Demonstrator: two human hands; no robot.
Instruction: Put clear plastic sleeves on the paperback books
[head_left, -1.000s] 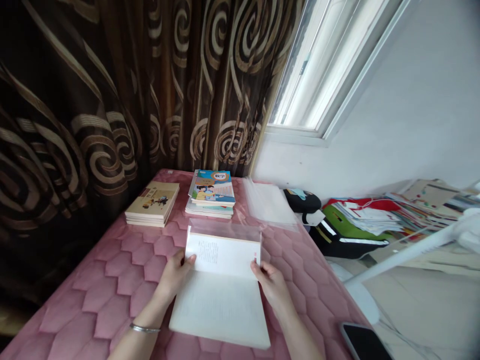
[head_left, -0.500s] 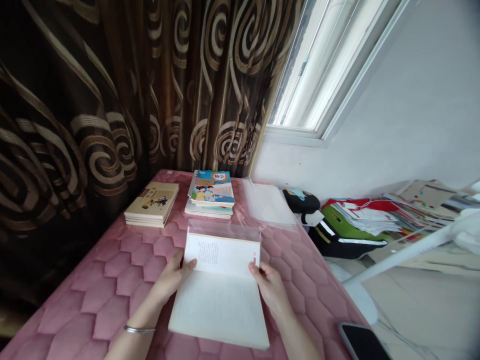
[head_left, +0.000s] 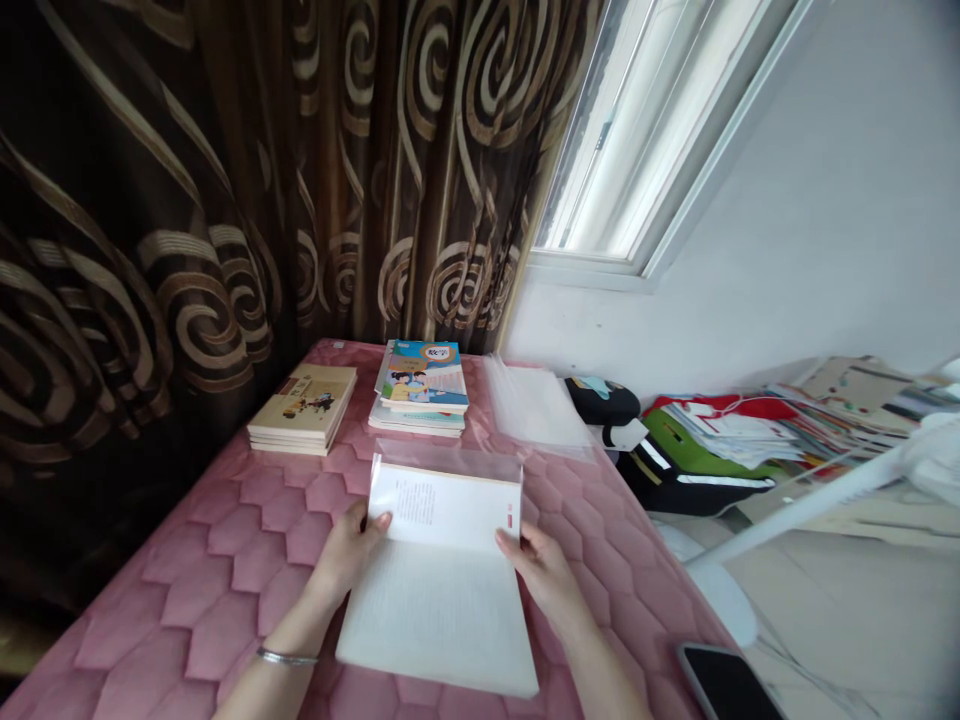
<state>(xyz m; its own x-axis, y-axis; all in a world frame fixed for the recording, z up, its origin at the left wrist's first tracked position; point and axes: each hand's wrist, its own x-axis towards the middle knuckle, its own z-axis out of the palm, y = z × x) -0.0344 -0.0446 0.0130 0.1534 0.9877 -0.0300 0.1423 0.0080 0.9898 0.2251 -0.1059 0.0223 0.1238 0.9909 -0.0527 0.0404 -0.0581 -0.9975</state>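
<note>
An open book (head_left: 439,610) with white pages lies in front of me, its near page flat and its far part printed with columns of text and a small red mark. A clear plastic book cover (head_left: 450,458) surrounds the far part and sticks out past its top edge. My left hand (head_left: 349,550) grips the book's left edge, thumb on top and fingers underneath. At the right edge, my right hand (head_left: 544,570) pinches the book the same way. The fingers below the book are partly hidden.
A pink quilted mattress (head_left: 255,540) bears everything. Farther back are a stack of tan books (head_left: 304,405), a stack topped by a blue textbook (head_left: 424,375) and clear plastic covers (head_left: 540,405). A phone (head_left: 727,680) lies at the near right; a white stand (head_left: 810,510) rises beyond the edge.
Both hands keep their grip on the book, which has barely moved. My left wrist has shifted very slightly to the right.
</note>
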